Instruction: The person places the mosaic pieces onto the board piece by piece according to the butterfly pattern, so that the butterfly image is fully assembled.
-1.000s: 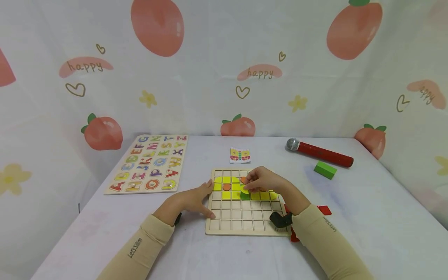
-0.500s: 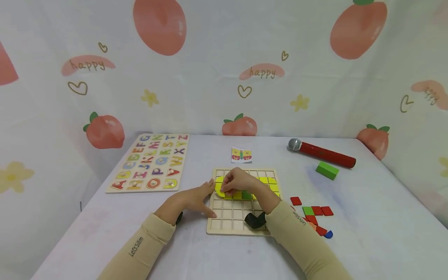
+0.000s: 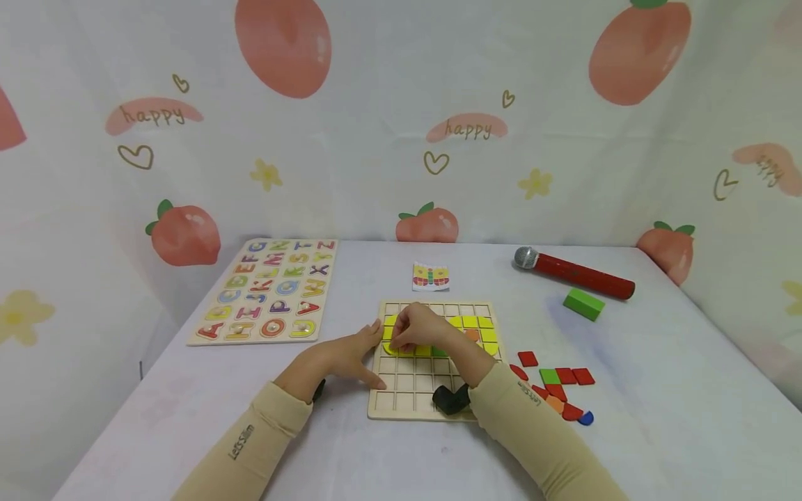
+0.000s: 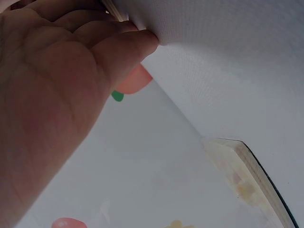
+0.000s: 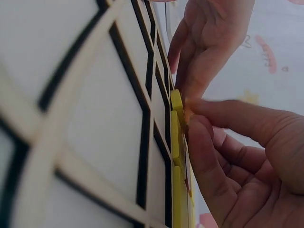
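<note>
A wooden grid board point(image 3: 405, 401) lies in front of me, with yellow, green and orange tiles in its upper rows. My left hand point(image 3: 349, 355) rests along the board's left edge, thumb and fingers spread. Over the left part of the tiles, my right hand point(image 3: 425, 328) pinches a yellow tile with a rounded corner point(image 3: 389, 350) at the left end of the lowest filled row. In the right wrist view, thumb and forefinger meet beside the yellow tile point(image 5: 176, 100), which stands slightly proud of the grid. The hand hides several cells behind it.
Loose red, green, orange and blue tiles point(image 3: 567, 376) lie right of the board. A butterfly pattern card point(image 3: 430, 277) is behind it. An alphabet puzzle board point(image 3: 263, 292) lies at left, a red microphone point(image 3: 579, 273) and a green block point(image 3: 584, 304) at right.
My right hand has carried the yellow tile from the board's middle to the left end of the row and lowered it there. The left hand has stayed at the board's edge.
</note>
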Demonstrator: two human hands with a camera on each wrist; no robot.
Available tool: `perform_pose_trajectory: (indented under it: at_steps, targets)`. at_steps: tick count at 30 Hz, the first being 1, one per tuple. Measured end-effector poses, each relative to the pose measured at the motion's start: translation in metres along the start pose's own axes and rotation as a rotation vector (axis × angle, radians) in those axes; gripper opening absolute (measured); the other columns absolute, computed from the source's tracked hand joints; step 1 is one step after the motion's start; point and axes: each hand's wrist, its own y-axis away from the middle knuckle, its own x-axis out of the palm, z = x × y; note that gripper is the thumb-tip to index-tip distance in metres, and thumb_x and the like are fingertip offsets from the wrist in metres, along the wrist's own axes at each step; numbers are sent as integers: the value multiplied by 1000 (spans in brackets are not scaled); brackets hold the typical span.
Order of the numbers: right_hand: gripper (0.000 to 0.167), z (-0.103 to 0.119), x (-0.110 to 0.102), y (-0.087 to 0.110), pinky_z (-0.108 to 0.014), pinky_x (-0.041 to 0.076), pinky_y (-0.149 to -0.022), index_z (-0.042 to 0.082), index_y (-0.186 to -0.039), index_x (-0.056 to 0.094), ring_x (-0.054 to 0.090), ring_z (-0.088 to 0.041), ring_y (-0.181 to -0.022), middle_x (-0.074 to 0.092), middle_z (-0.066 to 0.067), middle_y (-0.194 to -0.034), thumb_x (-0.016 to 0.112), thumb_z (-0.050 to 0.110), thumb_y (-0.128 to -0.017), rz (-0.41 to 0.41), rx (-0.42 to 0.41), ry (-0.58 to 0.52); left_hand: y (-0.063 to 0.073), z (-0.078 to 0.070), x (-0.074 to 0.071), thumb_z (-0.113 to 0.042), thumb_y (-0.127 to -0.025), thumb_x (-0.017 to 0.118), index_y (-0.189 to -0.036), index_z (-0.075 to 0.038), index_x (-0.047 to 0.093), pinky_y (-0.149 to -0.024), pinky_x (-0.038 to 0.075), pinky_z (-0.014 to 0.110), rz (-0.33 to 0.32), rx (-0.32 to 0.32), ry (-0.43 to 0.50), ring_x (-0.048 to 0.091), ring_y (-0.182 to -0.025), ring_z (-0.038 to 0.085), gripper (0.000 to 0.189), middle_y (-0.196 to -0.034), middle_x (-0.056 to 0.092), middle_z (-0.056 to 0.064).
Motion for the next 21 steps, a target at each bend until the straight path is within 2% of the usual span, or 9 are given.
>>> perform_pose_trajectory:
  at_steps: [9, 14, 21]
  targets:
    - [8, 2, 2, -1, -22, 54, -55, -2, -75, 64, 55, -10, -53, 60, -4, -65, 71, 1, -79, 36, -38, 40, 1, 0, 0, -43, -72, 77, -149, -6, 16, -117, 17, 44, -4, 5, 9, 7, -146, 26, 105, -158, 4, 7]
    - [10, 4, 2, -1, -21, 53, -54, -1, -74, 65, 55, -9, -52, 60, -3, -64, 69, 3, -82, 26, -28, 84, 0, 1, 0, -42, -72, 77, -149, -6, 16, -117, 16, 44, -8, 10, 15, 7, -146, 26, 105, -158, 4, 7]
    - [6, 8, 3, 0, -23, 56, -57, -3, -77, 66, 59, -9, -55, 64, -6, -69, 69, 1, -81, 55, -27, 96, 0, 1, 1, -43, -72, 77, -149, -6, 16, -117, 17, 44, -6, 14, 17, 7, -146, 26, 105, -158, 4, 7]
